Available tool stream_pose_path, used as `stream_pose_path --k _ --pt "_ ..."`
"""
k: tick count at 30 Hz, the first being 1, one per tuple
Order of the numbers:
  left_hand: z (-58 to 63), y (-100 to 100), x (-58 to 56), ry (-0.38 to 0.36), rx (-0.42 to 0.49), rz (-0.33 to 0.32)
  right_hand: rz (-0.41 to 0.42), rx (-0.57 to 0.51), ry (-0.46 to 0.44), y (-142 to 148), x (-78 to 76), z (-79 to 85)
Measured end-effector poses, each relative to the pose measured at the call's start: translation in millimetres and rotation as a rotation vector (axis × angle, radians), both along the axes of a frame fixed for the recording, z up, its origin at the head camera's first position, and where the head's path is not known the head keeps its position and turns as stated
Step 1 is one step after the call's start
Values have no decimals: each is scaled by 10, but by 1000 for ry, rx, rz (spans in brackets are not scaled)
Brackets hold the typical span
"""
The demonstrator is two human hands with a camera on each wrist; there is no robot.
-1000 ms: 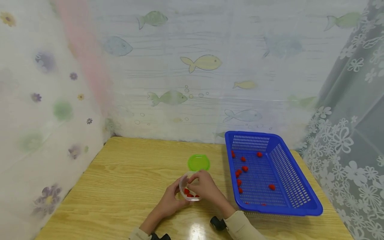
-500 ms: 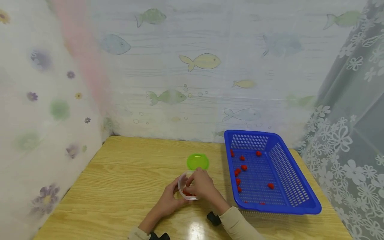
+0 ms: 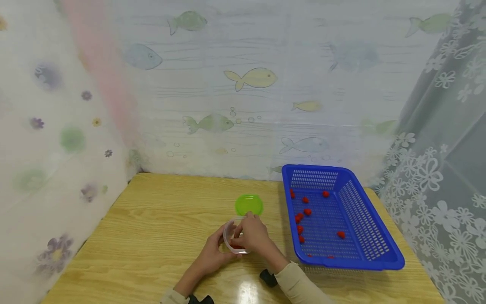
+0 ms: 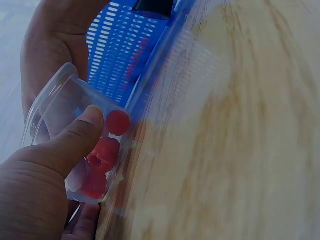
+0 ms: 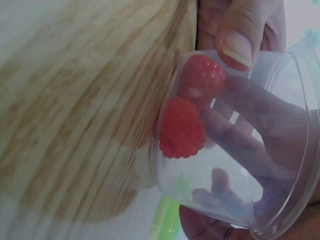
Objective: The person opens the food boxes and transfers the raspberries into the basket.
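Observation:
My left hand grips a clear plastic tub from its left side, its thumb pressed on the outer wall in the left wrist view. Red raspberries lie at the bottom of the tub. From the right, my right hand reaches over the rim and down inside. Through the clear wall in the right wrist view, its fingers stretch towards two raspberries, with a fingertip right at the upper one. The head view hides most of the tub's contents behind this hand.
Behind the tub, a bright green lid lies flat on the wooden table. A blue slotted basket stands to the right, with several raspberries scattered inside. Patterned curtains surround the table at the back and sides.
My right hand has dipped deeper into the tub, and its fingers now cover raspberries that showed before. The left hand keeps its hold on the tub. The whole head view has shifted slightly.

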State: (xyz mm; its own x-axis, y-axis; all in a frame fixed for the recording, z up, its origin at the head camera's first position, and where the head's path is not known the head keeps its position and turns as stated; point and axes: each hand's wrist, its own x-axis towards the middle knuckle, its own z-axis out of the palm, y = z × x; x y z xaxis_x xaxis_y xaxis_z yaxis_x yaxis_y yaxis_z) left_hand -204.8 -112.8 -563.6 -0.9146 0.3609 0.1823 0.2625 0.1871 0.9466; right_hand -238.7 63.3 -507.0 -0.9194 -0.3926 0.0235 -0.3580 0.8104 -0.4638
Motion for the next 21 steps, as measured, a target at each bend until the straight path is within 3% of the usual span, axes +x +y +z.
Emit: stream_pose_path --k 14,21 --pt "-39 18 -12 -18 2 17 121 -1 35 78 -34 -18" --pt "-44 24 -11 -17 -2 16 137 2 38 88 -36 -28"
